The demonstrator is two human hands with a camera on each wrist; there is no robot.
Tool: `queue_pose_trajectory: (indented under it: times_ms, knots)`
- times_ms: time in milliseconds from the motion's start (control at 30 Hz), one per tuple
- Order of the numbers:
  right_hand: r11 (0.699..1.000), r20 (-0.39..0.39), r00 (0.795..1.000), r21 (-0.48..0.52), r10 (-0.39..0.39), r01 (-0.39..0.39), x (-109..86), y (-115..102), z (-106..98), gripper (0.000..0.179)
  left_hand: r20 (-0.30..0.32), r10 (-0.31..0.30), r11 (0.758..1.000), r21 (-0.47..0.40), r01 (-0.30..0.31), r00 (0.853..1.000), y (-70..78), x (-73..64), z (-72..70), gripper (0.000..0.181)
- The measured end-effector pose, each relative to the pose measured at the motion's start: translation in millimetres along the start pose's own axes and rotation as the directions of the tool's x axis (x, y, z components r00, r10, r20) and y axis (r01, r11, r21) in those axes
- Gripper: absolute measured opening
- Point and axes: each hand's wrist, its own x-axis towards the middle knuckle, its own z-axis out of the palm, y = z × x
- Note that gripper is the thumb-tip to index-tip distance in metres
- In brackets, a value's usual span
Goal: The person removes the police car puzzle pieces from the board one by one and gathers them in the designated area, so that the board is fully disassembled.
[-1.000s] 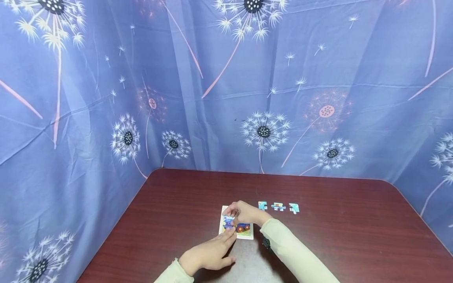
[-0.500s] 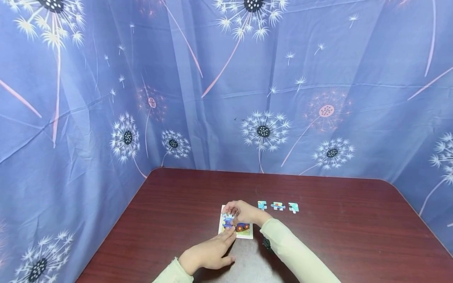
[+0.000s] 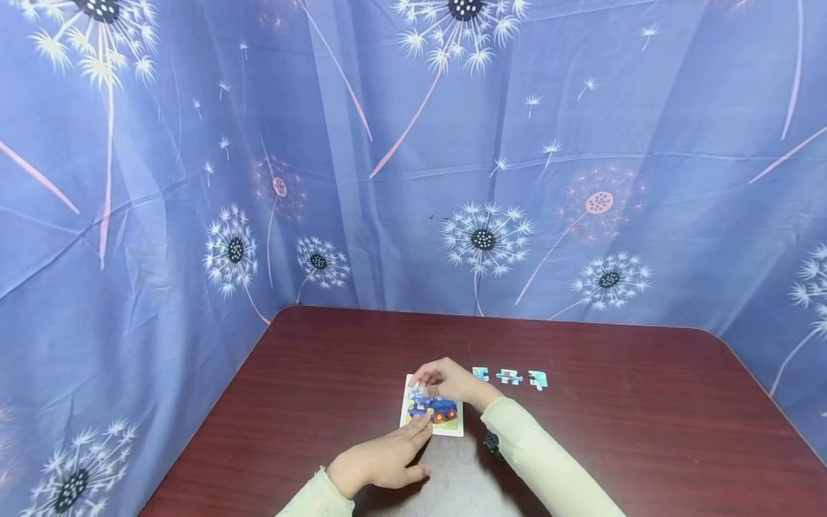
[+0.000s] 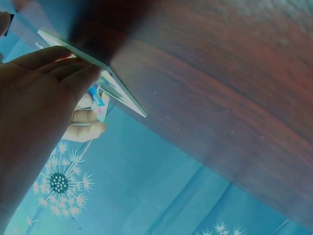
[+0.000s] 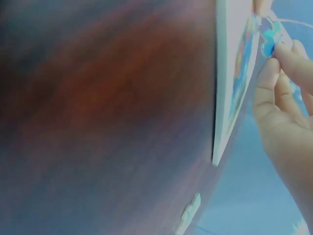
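Note:
A small jigsaw board [image 3: 449, 432] with a pale frame and a blue vehicle picture lies on the table. My left hand [image 3: 380, 459] rests its straight fingertips on the board's near edge, thumb spread to the side. Above the board's upper left part, my right hand [image 3: 447, 379] pinches a jigsaw piece between thumb and fingers. In the right wrist view that jigsaw piece [image 5: 270, 38] shows blue and turquoise, tilted up off the board. The left wrist view also shows the held piece [image 4: 100, 104], beyond the left fingers.
Three loose jigsaw pieces lie in a row right of the board: one at the left [image 3: 480, 373], one in the middle [image 3: 510, 376], one at the right [image 3: 538, 380]. A blue dandelion curtain [image 3: 400, 237] hangs along the table's [image 3: 620, 402] far and left edges.
My right hand has risen slightly and shifted away from the board, uncovering more of the blue vehicle. The left hand stays in place, as do the loose pieces.

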Motion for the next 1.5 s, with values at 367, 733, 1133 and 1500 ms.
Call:
queue_pose_trajectory:
  times_ms: [367, 733, 1133, 1500]
  knots:
    - [0.995, -0.061, 0.997, 0.086, 0.050, -0.045, -11.4, 2, -24, 0.023, -0.010, 0.005, 1.000, 0.002, -0.005, 1.000, 0.4, 0.7, -0.5, 0.065]
    - [0.990, -0.107, 0.986, 0.077, 0.126, -0.118, -32.2, 9, -49, 0.026, -0.018, -0.007, 1.000, -0.006, 0.007, 1.000, 1.9, 0.1, -0.1, 0.064]
    - [0.994, -0.117, 0.987, 0.035, 0.106, -0.102, -55.3, 19, -66, 0.021, -0.012, -0.015, 1.000, -0.007, 0.015, 1.000, 2.1, -0.4, 0.0, 0.066]
    - [0.988, -0.088, 0.985, 0.039, 0.149, -0.146, -76.5, 25, -72, 0.021, -0.005, -0.012, 0.999, -0.033, 0.012, 1.000, 1.1, -1.8, 0.1, 0.065]
